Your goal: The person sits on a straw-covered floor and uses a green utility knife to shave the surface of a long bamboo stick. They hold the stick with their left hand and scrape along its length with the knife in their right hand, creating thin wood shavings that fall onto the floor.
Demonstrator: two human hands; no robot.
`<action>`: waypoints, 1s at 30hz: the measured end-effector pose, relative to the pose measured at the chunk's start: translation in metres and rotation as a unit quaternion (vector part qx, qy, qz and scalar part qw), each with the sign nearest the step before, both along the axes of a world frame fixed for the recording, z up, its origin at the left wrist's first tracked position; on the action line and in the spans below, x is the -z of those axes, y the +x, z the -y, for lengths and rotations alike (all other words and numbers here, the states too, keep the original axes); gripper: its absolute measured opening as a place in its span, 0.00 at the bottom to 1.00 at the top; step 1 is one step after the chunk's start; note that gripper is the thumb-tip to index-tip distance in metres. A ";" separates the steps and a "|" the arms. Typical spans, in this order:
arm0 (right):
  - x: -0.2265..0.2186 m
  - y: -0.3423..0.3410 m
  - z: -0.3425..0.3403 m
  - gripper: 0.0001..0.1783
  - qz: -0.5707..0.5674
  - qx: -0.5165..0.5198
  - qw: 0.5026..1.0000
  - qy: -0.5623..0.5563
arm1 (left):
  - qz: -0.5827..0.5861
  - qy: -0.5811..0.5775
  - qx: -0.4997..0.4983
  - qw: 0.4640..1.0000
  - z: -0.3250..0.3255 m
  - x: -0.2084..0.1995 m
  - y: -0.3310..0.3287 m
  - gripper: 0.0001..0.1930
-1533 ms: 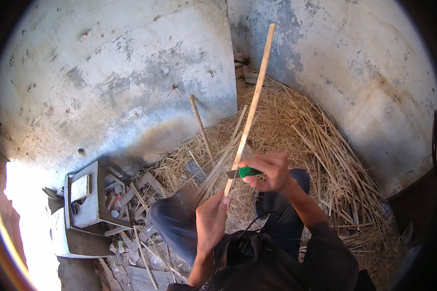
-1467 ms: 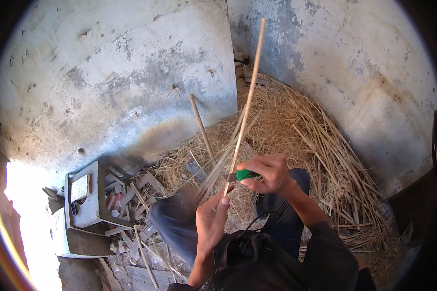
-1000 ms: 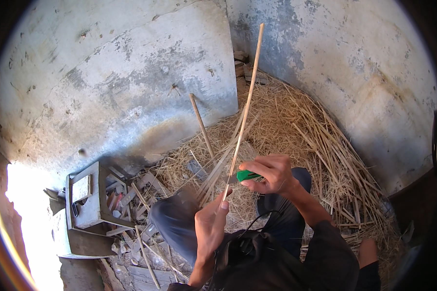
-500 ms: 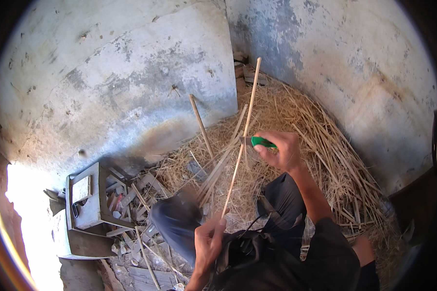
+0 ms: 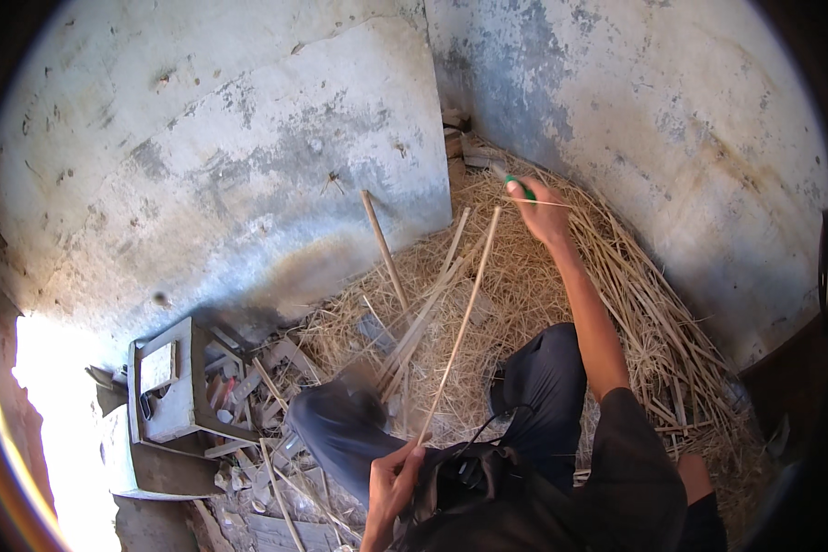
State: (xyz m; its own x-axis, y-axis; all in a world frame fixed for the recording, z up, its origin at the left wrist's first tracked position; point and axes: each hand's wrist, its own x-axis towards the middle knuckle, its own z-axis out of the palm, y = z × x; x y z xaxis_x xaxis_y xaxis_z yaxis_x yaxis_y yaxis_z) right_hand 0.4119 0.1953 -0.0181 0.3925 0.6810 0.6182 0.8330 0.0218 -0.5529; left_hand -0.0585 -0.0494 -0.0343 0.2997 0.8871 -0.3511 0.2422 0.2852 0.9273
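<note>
My left hand (image 5: 394, 480), low in the head view, is closed around the lower end of a long, thin, pale stick (image 5: 465, 322). The stick slants away from me, leaning a little right. Farther off, my right hand (image 5: 545, 213) grips a knife with a green handle (image 5: 523, 190). Its blade points up and left, beyond the stick's far tip and apart from it. A thin pale strip (image 5: 547, 201) lies across the fingers of that hand. My bent knees (image 5: 543, 368) are on either side of the stick.
Straw and shavings (image 5: 515, 285) cover the floor, with a pile of split sticks (image 5: 635, 294) along the right wall. A thicker stick (image 5: 384, 247) leans toward the left wall (image 5: 248, 166). At left, a worn wooden box (image 5: 170, 396) stands beside scraps.
My right hand with the knife has moved away from me, off the stick. The stick's far end has come lower and nearer. The left hand has shifted slightly downward.
</note>
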 end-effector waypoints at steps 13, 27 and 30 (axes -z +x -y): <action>0.038 -0.059 0.055 0.29 -0.093 -0.270 0.915 -0.286 | -0.133 0.272 -0.142 0.943 -0.045 -0.020 0.010 0.14; -0.010 -0.172 0.147 0.16 0.069 -0.337 0.936 0.072 | 0.107 0.108 -0.041 0.987 -0.052 -0.042 0.047 0.19; -0.008 -0.180 0.147 0.16 0.067 -0.335 0.935 0.097 | 0.123 0.110 -0.015 0.986 -0.052 -0.046 0.049 0.21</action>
State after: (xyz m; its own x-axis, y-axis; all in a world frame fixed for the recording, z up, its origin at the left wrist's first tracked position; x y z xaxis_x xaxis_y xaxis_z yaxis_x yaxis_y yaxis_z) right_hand 0.2318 0.0483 -0.0102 -0.1724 0.6164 0.7683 0.6579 0.6526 -0.3759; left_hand -0.0092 0.0025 0.0116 0.3235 0.9437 -0.0686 -0.0041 0.0739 0.9973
